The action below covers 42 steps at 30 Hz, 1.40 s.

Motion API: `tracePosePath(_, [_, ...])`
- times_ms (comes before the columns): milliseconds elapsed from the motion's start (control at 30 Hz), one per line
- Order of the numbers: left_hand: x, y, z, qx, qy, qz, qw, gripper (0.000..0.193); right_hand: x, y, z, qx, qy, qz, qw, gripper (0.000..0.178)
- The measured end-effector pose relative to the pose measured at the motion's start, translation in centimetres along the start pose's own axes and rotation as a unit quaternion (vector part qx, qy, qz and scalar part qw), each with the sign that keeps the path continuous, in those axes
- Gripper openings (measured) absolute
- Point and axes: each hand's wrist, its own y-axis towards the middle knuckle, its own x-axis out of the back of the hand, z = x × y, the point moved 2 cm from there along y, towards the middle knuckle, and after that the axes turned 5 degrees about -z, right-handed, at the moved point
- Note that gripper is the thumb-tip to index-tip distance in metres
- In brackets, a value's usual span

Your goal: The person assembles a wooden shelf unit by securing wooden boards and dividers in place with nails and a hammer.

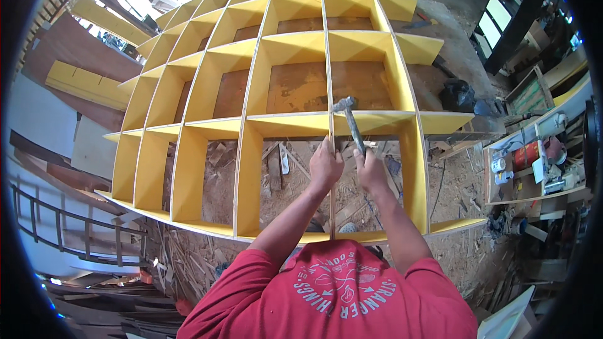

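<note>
A large yellow wooden grid (pixel 254 81) of interlocked panels spreads out in front of me. My right hand (pixel 372 172) is closed round the handle of a hammer (pixel 355 130), whose head lies over a crossing of two panels. Just left of it, my left hand (pixel 326 166) grips the top edge of the middle panel (pixel 332 207), which runs from my body away from me. Its fingertips are partly hidden by the panel. Beside my hands, a cross panel (pixel 383 123) meets the middle one under the hammer head.
Wood scraps and shavings cover the floor (pixel 217 188) beneath the grid. An open wooden box (pixel 502 199) with cans and tools stands on the right, near a black plastic bag (pixel 457 95). A dark ladder-like frame (pixel 75 229) lies at left. Panel ends stick out past the grid's right side.
</note>
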Motion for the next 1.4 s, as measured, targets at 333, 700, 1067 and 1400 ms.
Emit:
tracePosePath(333, [0.0,-0.2,-0.3,-0.001,-0.013,-0.002,1.000,0.044,-0.4,-0.2,-2.1,0.000,0.121,-0.076,0.990,0.048])
tracePosePath(700, [0.0,-0.1,0.0,0.004,-0.010,-0.013,1.000,0.050,0.8,-0.5,-1.2,0.014,0.245,-0.209,0.947,0.036])
tracePosePath(1067, [0.3,0.0,-0.1,0.005,-0.015,-0.004,1.000,0.040,2.8,-0.5,2.0,0.094,0.181,-0.245,0.948,0.033])
tracePosePath(1400, [0.6,-0.1,0.0,0.013,-0.020,-0.009,1.000,0.044,3.9,-0.5,4.3,0.096,0.190,-0.153,0.965,0.023])
